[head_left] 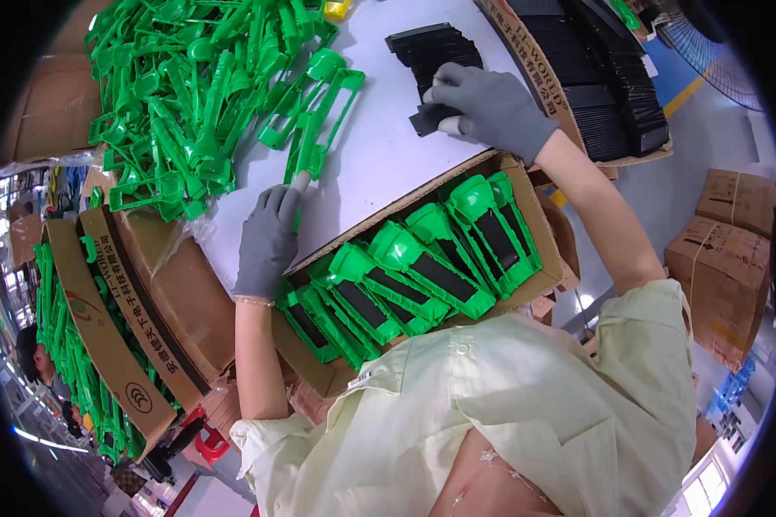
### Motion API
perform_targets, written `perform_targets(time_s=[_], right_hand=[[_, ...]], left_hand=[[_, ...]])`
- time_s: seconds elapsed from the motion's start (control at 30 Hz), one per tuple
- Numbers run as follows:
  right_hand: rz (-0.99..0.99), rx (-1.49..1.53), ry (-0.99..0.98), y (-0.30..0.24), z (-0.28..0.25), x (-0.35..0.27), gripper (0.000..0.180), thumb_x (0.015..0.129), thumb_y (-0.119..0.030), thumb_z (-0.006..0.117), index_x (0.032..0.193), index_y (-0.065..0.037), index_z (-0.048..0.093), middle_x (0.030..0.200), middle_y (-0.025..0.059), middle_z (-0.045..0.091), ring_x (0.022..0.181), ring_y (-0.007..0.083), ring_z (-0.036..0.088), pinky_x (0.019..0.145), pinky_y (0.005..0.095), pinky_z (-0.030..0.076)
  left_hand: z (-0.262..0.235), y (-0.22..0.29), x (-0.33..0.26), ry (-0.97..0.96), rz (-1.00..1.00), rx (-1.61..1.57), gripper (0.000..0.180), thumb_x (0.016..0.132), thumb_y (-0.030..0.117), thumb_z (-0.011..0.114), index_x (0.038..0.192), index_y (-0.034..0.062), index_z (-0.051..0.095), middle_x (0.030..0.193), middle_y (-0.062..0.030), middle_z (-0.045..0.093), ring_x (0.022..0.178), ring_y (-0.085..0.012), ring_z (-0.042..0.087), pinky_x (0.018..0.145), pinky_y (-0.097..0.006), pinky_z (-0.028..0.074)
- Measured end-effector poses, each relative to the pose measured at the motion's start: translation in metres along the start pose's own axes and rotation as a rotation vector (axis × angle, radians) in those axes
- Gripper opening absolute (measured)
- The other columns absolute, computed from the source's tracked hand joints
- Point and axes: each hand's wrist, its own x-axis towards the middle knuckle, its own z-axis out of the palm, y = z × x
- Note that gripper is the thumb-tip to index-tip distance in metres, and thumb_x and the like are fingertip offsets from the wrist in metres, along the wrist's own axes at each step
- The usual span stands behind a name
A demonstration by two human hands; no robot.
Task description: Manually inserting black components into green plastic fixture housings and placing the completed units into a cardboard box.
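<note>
Nearest to you, against your pale yellow shirt, sits an open cardboard box [526, 194] on the desk edge, packed with a row of finished green pieces [409, 267], each carrying a black panel down its face.

Just beyond the box's left end, your left hand [269, 237] in its grey glove lies on the white desk [379, 146]. Its fingers are drawn together and pinch the lower end of a green plastic frame [306, 155], which stretches away from you across the desk.

Further out to the right, your right hand [491, 108], also gloved in grey, rests on the stack of black panels [431, 52]. The fingers are curled down and nip one black panel [427, 119] at the near edge of the stack.

Beyond your left hand, a big loose heap of green frames [190, 86] covers the far left of the desk. To the far right, a second carton [595, 77] holds rows of black panels. A long box [116, 327] at your left side holds more green parts.
</note>
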Motion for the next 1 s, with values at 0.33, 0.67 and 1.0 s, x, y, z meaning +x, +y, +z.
perform_targets(time_s=[0.33,0.67,1.0], right_hand=[[-0.053,-0.032,-0.099,-0.005,0.006,0.013,0.023,0.075,-0.016,0.069,0.094,-0.009,0.057,0.091,0.0066,0.058,0.079,0.0261,0.063,0.069,0.0387,0.049],[0.502,1.3,0.076,-0.099,-0.097,-0.04,0.014,0.084,-0.01,0.062,0.096,-0.003,0.059,0.071,0.0032,0.06,0.053,0.0058,0.056,0.045,0.0164,0.042],[0.557,1.261,0.041,-0.118,-0.08,-0.066,0.018,0.085,-0.013,0.064,0.097,-0.001,0.058,0.069,0.0011,0.058,0.054,0.0031,0.051,0.049,0.0176,0.039]], left_hand=[[-0.029,0.035,-0.019,0.702,-0.475,-1.193,0.037,0.092,0.009,0.057,0.126,-0.001,0.051,0.108,-0.0152,0.064,0.085,-0.0233,0.066,0.069,-0.027,0.054],[-0.026,0.122,-0.037,0.313,-0.584,-1.773,0.034,0.092,0.009,0.054,0.121,-0.0073,0.052,0.108,-0.0203,0.062,0.081,-0.0258,0.065,0.064,-0.028,0.054],[-0.024,0.136,-0.041,0.196,-0.519,-1.816,0.034,0.09,0.002,0.052,0.123,-0.0077,0.052,0.107,-0.021,0.062,0.085,-0.0284,0.067,0.066,-0.029,0.057]])
